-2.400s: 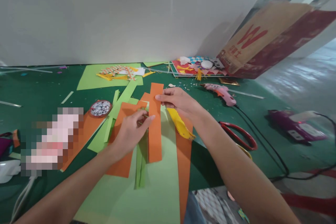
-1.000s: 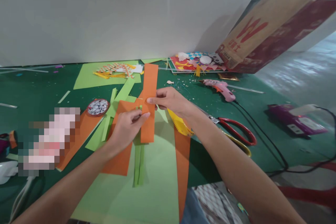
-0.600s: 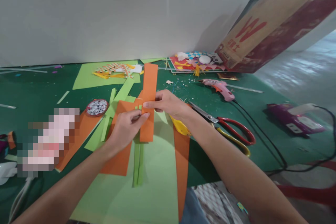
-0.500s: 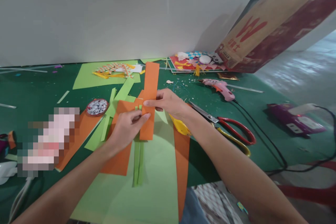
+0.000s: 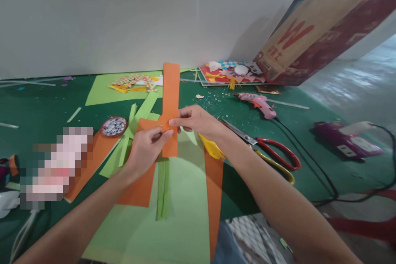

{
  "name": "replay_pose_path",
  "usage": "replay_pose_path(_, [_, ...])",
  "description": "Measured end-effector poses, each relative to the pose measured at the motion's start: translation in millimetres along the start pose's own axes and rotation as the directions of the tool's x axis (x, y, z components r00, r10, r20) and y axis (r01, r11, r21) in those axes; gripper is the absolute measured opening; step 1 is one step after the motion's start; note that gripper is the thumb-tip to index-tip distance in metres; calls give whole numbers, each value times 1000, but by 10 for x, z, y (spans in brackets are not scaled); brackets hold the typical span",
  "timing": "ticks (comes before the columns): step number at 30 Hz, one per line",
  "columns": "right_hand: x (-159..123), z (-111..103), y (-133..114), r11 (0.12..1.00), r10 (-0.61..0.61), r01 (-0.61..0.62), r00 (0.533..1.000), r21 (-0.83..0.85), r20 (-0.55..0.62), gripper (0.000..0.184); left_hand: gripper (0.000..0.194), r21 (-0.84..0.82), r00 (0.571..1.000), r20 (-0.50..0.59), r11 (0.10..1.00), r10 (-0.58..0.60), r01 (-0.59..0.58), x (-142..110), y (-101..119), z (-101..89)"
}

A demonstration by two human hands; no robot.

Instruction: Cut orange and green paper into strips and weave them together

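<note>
Both my hands pinch an orange paper strip (image 5: 171,90), held upright above the work surface. My left hand (image 5: 147,146) is closed on its lower left edge, thumb in front. My right hand (image 5: 194,120) grips the right edge a little higher, its thumb on the front face and the other fingers partly hidden behind. Beneath the strip, narrow green paper strips (image 5: 163,189) lie on a large light green sheet (image 5: 182,231). An orange paper sheet (image 5: 139,192) lies under my left hand, and more green paper strips (image 5: 145,111) are behind it.
Right of my hands lie a yellow toothed tool (image 5: 213,148), large scissors (image 5: 272,152), a pink glue gun (image 5: 258,103) with a cord and a purple power strip (image 5: 349,144). A round dish of small pieces (image 5: 114,126) sits left. A paper bag (image 5: 312,37) stands at the back right.
The orange strip has shifted slightly left and up, now covering the tops of the narrow green strips. My left hand has moved slightly left with it; my right hand has barely moved.
</note>
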State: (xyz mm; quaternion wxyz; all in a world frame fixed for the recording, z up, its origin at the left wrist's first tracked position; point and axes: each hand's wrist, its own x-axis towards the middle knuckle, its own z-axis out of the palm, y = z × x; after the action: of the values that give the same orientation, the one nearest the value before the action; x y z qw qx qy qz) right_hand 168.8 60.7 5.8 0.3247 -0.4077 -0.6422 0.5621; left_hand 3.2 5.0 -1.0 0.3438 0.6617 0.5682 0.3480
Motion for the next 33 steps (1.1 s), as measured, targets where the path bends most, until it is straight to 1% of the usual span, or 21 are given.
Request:
replay_pose_path(4, [16,1,11,1000,-2,3,999,11,-52,32,41,-4,1000,31,1000,1,-1,5,-14,11])
replay_pose_path(10, [25,0,22,1000,0,2,997,19,-79,29,42,-7,999,39,1000,2,-1,3,-36,6])
replay_pose_path(18, [17,9,14,1000,-6,7,994,10,-112,27,43,3,999,36,1000,-3,2,11,-6,9])
replay_pose_path(28, [8,25,0,1000,-21,22,994,8,-104,28,43,21,1000,24,1000,13,-14,12,-33,11])
replay_pose_path(33, [-9,43,4,1000,-9,9,1000,-14,-19,28,42,40,1000,10,999,27,-28,14,-17,6])
